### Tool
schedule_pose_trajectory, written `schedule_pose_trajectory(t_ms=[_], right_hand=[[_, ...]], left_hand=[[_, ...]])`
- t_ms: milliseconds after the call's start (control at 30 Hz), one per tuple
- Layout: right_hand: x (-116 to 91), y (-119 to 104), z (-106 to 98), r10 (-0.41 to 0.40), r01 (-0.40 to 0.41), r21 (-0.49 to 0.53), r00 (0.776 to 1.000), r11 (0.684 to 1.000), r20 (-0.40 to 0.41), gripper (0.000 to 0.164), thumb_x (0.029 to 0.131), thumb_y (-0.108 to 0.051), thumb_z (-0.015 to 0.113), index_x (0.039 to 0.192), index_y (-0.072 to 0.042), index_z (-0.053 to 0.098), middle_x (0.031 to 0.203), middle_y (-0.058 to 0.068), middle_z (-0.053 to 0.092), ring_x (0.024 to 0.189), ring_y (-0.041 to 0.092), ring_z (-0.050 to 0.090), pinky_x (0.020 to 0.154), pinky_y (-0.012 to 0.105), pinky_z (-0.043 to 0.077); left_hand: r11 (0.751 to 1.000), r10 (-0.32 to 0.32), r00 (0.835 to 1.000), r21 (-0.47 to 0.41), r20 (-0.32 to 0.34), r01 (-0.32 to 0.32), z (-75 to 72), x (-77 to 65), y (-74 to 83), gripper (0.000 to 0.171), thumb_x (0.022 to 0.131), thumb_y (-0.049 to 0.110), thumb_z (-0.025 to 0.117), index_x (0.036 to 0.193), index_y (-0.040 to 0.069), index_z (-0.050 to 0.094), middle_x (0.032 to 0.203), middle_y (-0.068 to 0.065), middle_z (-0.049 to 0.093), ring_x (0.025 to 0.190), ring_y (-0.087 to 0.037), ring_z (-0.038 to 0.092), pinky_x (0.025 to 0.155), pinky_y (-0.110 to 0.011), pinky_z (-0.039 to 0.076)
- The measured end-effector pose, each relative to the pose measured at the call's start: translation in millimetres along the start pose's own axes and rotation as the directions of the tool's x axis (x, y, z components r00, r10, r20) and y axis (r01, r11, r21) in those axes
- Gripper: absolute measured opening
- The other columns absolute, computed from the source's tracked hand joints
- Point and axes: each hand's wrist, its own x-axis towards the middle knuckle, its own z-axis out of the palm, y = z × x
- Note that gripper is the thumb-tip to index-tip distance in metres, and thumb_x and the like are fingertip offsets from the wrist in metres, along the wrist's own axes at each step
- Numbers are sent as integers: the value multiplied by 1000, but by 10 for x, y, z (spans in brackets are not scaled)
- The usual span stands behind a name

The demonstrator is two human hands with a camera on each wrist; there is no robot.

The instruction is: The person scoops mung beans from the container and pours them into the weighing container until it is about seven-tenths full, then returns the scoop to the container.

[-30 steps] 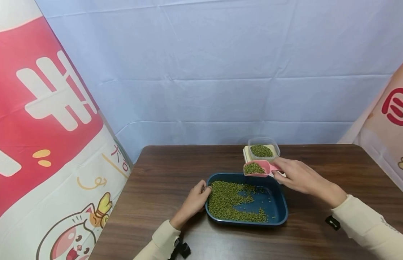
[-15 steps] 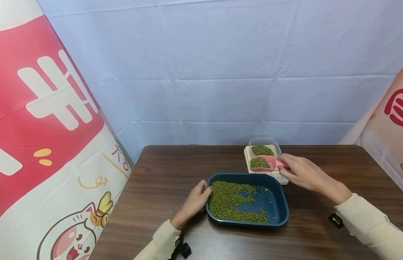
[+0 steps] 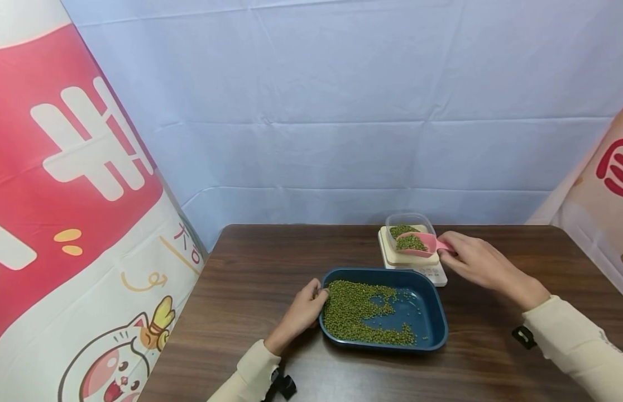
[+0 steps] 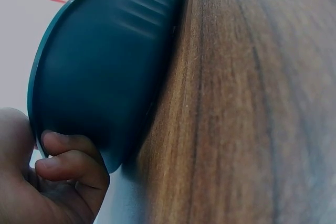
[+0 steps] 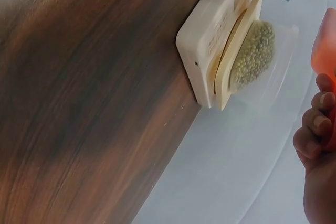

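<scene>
My right hand (image 3: 474, 261) grips the handle of a pink scoop (image 3: 428, 244) loaded with green mung beans (image 3: 411, 242). The scoop is held above the front part of a clear plastic container (image 3: 431, 224), which also has mung beans inside. Under that container is a white kitchen scale (image 5: 202, 40) with a cream platform. My left hand (image 3: 303, 306) pinches the left rim of a dark blue tray (image 3: 432, 312); in the left wrist view its thumb and curled fingers (image 4: 71, 166) close on the tray's edge. Mung beans are spread mostly over the tray's left side and front.
A brown wooden table (image 3: 271, 251) carries everything. The tray's back edge overlaps the front of the scale in the head view. A pale cloth backdrop (image 3: 311, 139) hangs behind the table, with printed banners (image 3: 105, 279) at both sides.
My right hand has carried the filled scoop away from the tray's back edge, backward and slightly right, over the scale to the container. The left hand has stayed on the tray rim.
</scene>
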Motion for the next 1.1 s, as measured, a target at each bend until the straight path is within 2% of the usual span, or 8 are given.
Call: schedule_pose_trajectory(t_ms=[300,667,1100], right_hand=[[15,96,-6,59,-59,-24,998,998,-3,13,90,-18,62,101,-12,58,74,-3,46,62,12,43,53,29,36],[36,227,-24,109,-111,-56,994,992,-31,13,90,-18,60,97,-9,56,72,1,44,64,17,44,54,33,37],[11,337,-76,161,-158,-96,987,983,22,14,93,-23,57,91,-10,52,69,1,41,61,17,41,52,32,33]], left_hand=[[1000,9,1000,1,10,-9,-9,-10,8,25,101,32,46,88,12,41,55,3,35,36,-11,32,32,-22,30],[1000,0,1000,9,-6,0,5,-2,7,23,100,29,48,87,12,41,57,3,36,36,-10,32,32,-22,30],[1000,5,1000,7,-5,-5,2,1,-7,24,101,31,47,88,12,41,58,3,36,36,-11,33,32,-22,30]])
